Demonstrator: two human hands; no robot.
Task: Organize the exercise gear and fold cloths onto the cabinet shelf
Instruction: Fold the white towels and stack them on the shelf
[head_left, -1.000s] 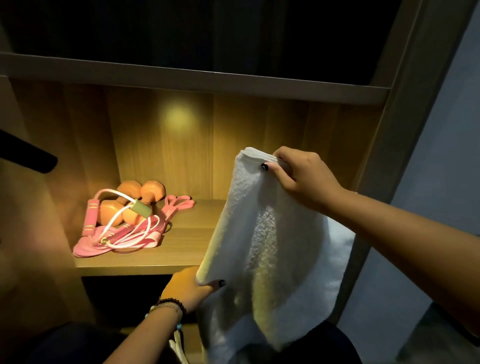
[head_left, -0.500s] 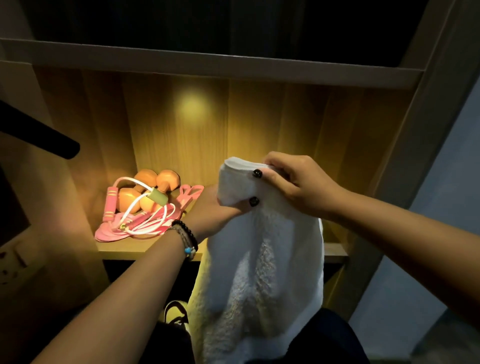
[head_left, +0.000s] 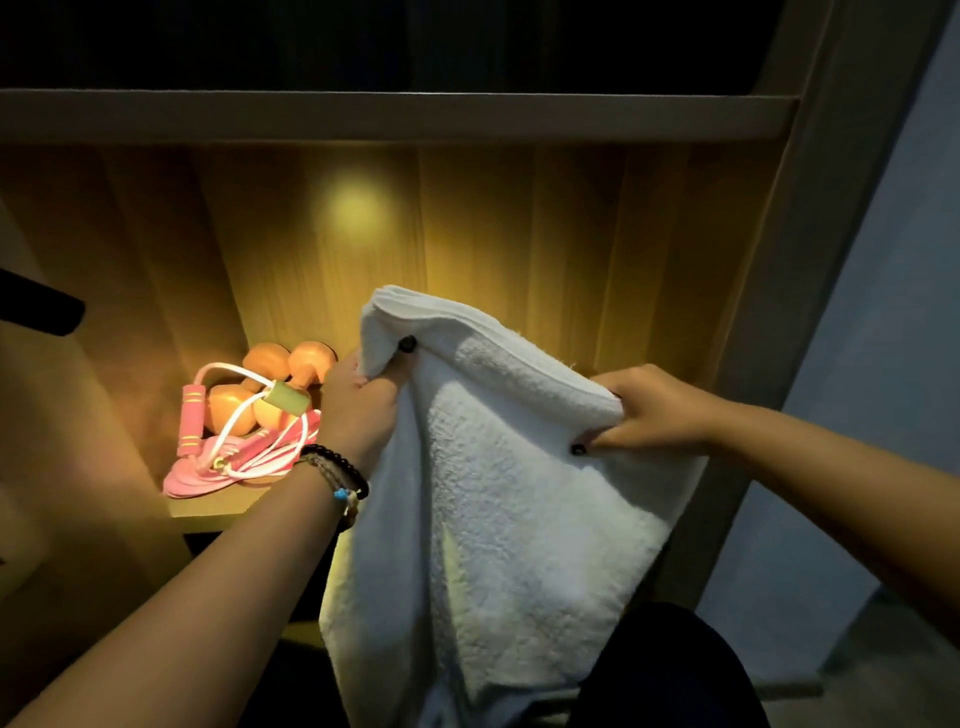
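Observation:
A white terry towel (head_left: 498, 519) hangs doubled over in front of the lit wooden cabinet shelf (head_left: 208, 506). My left hand (head_left: 358, 410) pinches its upper left corner and my right hand (head_left: 654, 410) grips its upper right edge, so the top edge is stretched between them. On the left of the shelf lie orange dumbbells (head_left: 270, 384), a pink-handled jump rope (head_left: 234, 415) and a pink resistance band (head_left: 208, 473) in one pile. The towel hides the right part of the shelf.
An upper shelf board (head_left: 395, 114) runs across above the lit compartment. The cabinet's right side post (head_left: 769, 312) stands beside a bluish wall (head_left: 883, 312). A dark bar (head_left: 41, 306) juts in at the left edge. Dark clothing (head_left: 665, 675) shows below.
My hands have drawn apart along the towel's top edge: the right hand moved right, the left stayed at the left corner. The towel now spreads wider between them.

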